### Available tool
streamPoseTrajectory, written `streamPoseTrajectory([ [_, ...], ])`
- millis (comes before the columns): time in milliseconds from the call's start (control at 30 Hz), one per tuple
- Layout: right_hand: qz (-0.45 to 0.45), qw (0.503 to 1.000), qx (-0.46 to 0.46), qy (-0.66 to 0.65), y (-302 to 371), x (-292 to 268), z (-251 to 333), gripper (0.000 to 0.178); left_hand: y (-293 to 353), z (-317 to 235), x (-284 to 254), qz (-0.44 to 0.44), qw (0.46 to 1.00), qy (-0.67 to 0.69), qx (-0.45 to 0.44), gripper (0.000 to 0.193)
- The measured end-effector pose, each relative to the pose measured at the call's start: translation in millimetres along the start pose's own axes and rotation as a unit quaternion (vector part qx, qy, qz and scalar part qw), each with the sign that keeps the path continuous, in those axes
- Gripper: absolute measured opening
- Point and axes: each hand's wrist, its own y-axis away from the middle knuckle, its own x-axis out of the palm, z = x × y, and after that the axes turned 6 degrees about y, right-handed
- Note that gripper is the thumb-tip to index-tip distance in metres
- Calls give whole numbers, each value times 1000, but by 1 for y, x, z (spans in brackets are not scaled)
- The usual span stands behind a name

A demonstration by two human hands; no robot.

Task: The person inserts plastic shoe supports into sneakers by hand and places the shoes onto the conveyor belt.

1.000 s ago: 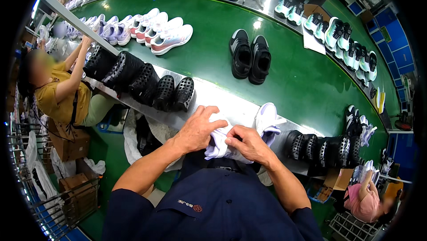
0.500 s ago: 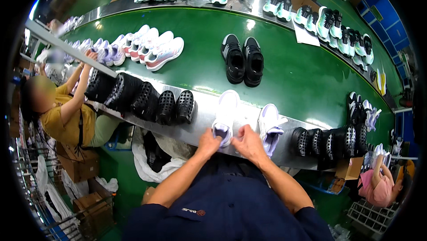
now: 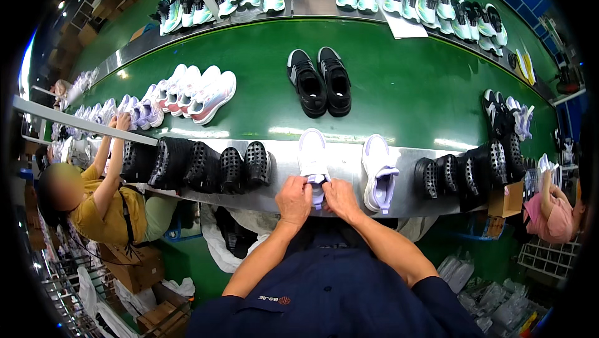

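A white sneaker with lavender trim (image 3: pixel 312 154) lies toe-away on the metal ledge in front of me. At the left of its opening, my left hand (image 3: pixel 294 200) is closed on the collar. My right hand (image 3: pixel 340 200) grips the opening from the other side, fingers bent against the lavender heel and collar. Both hands partly cover the back of this sneaker, so exactly what the fingertips pinch is hidden. Just to the right stands a matching white sneaker (image 3: pixel 377 166), apart from my hands, its lavender lining showing.
Black perforated shoe-shaped forms (image 3: pixel 256 164) line the ledge on the left, others (image 3: pixel 448 174) on the right. Beyond, a green belt (image 3: pixel 262 51) carries black sneakers (image 3: pixel 337 82) and white-pink sneakers (image 3: pixel 214 95). A person in yellow (image 3: pixel 103 207) works at left.
My right hand has come left onto the sneaker's opening; before, it was beside the shoe. The left hand stays at the collar. My view has shifted slightly.
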Motion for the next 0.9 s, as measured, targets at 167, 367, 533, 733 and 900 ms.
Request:
streamPoseTrajectory([
  [167,-88,990,-73,77,-8,14,-20,41,-7,-6,5,-8,1000,21,-12,12],
  [367,-56,993,-79,71,17,-11,-2,45,-26,-27,-18,34,998,-28,49,18],
  [533,-295,944,21,145,101,-101,-2,20,-4,-61,-13,154,982,106,-10,24],
  [733,-302,939,-138,91,39,-119,-48,37,-16,-104,83,235,955,139,-114,35],
  [900,-242,892,-280,261,43,-131,-65,25,-19,-92,90,250,939,169,-165,31],
])
